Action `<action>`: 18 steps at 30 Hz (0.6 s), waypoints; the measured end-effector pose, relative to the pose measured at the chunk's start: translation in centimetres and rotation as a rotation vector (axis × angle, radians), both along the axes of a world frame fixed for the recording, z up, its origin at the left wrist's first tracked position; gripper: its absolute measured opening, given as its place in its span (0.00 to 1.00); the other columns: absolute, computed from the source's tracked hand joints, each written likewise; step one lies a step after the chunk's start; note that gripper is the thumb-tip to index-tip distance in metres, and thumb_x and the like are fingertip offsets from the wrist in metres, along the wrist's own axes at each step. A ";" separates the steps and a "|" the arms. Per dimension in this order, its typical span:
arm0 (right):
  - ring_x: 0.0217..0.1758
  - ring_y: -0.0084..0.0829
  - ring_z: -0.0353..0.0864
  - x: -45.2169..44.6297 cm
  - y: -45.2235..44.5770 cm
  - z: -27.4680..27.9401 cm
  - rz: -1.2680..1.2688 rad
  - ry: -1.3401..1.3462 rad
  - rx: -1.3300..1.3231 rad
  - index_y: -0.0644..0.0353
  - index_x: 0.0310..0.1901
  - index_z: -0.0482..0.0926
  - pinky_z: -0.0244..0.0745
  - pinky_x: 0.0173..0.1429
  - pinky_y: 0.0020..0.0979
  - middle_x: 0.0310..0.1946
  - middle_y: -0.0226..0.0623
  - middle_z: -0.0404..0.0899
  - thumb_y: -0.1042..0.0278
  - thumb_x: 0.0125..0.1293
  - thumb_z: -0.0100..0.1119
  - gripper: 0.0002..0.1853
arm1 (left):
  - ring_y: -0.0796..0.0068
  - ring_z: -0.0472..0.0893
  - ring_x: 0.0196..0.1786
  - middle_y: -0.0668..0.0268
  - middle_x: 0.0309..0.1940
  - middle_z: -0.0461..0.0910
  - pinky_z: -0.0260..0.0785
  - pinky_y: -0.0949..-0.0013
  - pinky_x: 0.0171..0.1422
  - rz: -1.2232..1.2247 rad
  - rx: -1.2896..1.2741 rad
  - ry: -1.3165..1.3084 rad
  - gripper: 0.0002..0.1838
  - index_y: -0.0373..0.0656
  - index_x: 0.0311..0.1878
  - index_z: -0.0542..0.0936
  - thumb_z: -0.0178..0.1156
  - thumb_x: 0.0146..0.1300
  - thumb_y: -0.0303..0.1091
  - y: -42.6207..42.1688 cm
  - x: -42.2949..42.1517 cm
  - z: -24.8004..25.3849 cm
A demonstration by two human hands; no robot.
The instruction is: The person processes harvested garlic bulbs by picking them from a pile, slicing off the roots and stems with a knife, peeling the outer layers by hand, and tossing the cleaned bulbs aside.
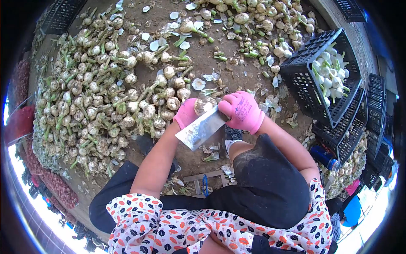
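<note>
Both my hands wear pink gloves. My left hand (185, 113) is closed around a garlic bulb (204, 106), its fingers partly hidden behind the bulb. In my right hand (242, 111) is a cleaver, gripped by its handle. The broad steel blade (200, 128) slants down to the left, just in front of the garlic bulb; whether it touches the bulb I cannot tell. Close by on the left spreads a large heap of garlic (97, 106) with stalks still on. Loose pale skins (198, 84) lie on the soil beyond my hands.
A black plastic crate (302, 59) with cleaned white garlic (332, 76) stands tilted at the right, more crates (342, 135) beside it. Garlic and cut stalks (253, 54) lie at the far side. A blue can (325, 158) is near my right elbow.
</note>
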State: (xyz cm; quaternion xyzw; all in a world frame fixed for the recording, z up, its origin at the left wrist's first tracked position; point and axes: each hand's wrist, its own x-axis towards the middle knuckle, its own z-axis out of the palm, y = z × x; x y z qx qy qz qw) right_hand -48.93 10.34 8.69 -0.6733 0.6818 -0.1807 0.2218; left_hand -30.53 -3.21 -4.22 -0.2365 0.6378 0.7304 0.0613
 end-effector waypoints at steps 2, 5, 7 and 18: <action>0.39 0.41 0.78 0.1 0.3 -0.1 -0.018 -0.023 0.014 0.52 0.36 0.74 0.71 0.42 0.40 0.34 0.34 0.77 0.63 0.33 0.71 0.23 | 0.58 0.84 0.39 0.56 0.34 0.84 0.75 0.61 0.42 0.032 0.107 -0.074 0.14 0.44 0.38 0.83 0.66 0.53 0.42 0.5 -0.1 -0.9; 0.38 0.41 0.78 0.2 0.9 -0.7 -0.044 0.015 -0.031 0.52 0.34 0.74 0.71 0.43 0.39 0.34 0.34 0.77 0.64 0.33 0.70 0.22 | 0.58 0.83 0.41 0.57 0.34 0.83 0.74 0.60 0.44 -0.051 0.026 0.000 0.13 0.45 0.40 0.82 0.63 0.55 0.41 0.4 0.1 0.6; 0.36 0.42 0.79 0.2 1.2 -1.0 -0.032 0.002 -0.094 0.53 0.34 0.75 0.72 0.41 0.41 0.31 0.36 0.77 0.64 0.34 0.69 0.21 | 0.58 0.83 0.42 0.59 0.35 0.83 0.74 0.61 0.45 -0.126 -0.001 0.040 0.13 0.46 0.42 0.81 0.62 0.55 0.40 0.4 0.2 1.9; 0.33 0.42 0.79 -0.9 2.2 -4.3 -0.587 -0.636 0.033 0.59 0.34 0.77 0.73 0.42 0.37 0.28 0.42 0.78 0.64 0.53 0.68 0.12 | 0.64 0.83 0.43 0.63 0.40 0.85 0.75 0.65 0.49 -0.163 -0.254 -0.248 0.16 0.45 0.45 0.81 0.65 0.55 0.40 0.4 -1.8 8.6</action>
